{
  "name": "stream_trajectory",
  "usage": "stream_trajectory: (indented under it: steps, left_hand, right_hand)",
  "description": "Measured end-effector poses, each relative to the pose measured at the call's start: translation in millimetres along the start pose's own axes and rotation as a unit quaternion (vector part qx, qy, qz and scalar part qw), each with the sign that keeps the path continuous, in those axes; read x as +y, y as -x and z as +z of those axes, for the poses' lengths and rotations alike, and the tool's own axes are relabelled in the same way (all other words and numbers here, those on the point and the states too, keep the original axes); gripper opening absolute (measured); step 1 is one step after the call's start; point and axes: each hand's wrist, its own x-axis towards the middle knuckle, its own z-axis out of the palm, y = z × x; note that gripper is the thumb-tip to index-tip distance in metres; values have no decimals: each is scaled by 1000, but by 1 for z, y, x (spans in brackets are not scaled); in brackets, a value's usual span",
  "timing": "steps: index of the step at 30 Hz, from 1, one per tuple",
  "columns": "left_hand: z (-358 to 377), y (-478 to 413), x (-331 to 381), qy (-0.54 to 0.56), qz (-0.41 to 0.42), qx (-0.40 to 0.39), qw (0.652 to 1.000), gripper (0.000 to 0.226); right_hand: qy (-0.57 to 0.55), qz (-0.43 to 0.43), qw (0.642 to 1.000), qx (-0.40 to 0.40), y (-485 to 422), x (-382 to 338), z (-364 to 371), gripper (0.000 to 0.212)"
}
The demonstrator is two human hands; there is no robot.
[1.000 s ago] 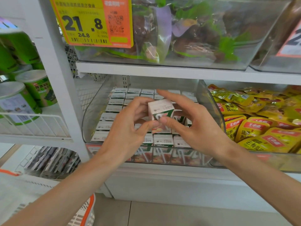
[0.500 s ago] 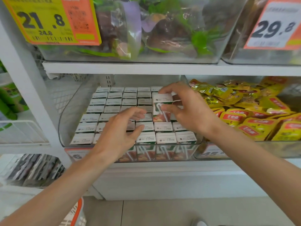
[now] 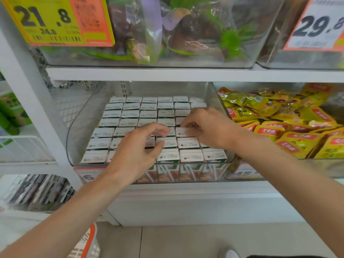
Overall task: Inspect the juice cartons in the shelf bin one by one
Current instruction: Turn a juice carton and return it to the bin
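Left hand (image 3: 135, 151): fingers loosely curved and apart, holding nothing, positioned over the front rows of juice cartons (image 3: 130, 114). Right hand (image 3: 210, 127): fingers curled down onto one carton (image 3: 183, 131) seated level in its row; pinch cannot be confirmed. Cartons stand upright in rows in the clear shelf bin (image 3: 78, 127). Adjacent right: yellow pouches (image 3: 279, 127). Above: white shelf (image 3: 186, 74) with price tags (image 3: 55, 21).

Small juice cartons (image 3: 190, 155) stand upright, packed edge to edge in straight rows that fill a clear plastic shelf bin (image 3: 80, 123) on the middle shelf. Their flat tops are white with small dark print. Through the bin's front wall their faces show green and orange-brown artwork with a white straw on each.
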Motion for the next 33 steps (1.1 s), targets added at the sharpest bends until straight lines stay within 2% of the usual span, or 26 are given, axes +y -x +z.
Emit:
stream_trajectory:
  steps: [5, 10, 13, 19, 21, 24, 25, 27, 33]
  left_hand:
    - [-1, 1, -1, 0, -1, -6, 1000, 30]
    - [-1, 2, 0, 8, 2, -7, 1000, 30]
    - [-1, 3, 0, 11, 0, -7, 1000, 30]
    - [-1, 3, -2, 17, -4, -5, 1000, 29]
    - [-1, 3, -2, 19, -4, -4, 1000, 29]
    - [-2, 3, -2, 21, -3, -4, 1000, 29]
    - [-2, 3, -2, 21, -3, -5, 1000, 29]
    - [-1, 4, -1, 21, -5, -5, 1000, 29]
    - [-2, 4, 0, 26, -8, -6, 1000, 29]
  right_hand:
    - [50, 5, 998, -33, 4, 6, -20, 39]
    - [110, 17, 990, -82, 5, 14, -31, 29]
    - [124, 31, 986, -102, 2, 11, -32, 34]
    - [127, 38, 986, -101, -2, 7, -31, 39]
    - [117, 33, 987, -103, -2, 9, -31, 34]
    - [88, 12, 992, -88, 1, 10, -32, 6]
    - [79, 8, 993, -82, 1, 11, -32, 5]
    - [74, 10, 994, -79, 2, 11, -32, 6]
    - [99, 33, 990, -99, 0, 12, -30, 35]
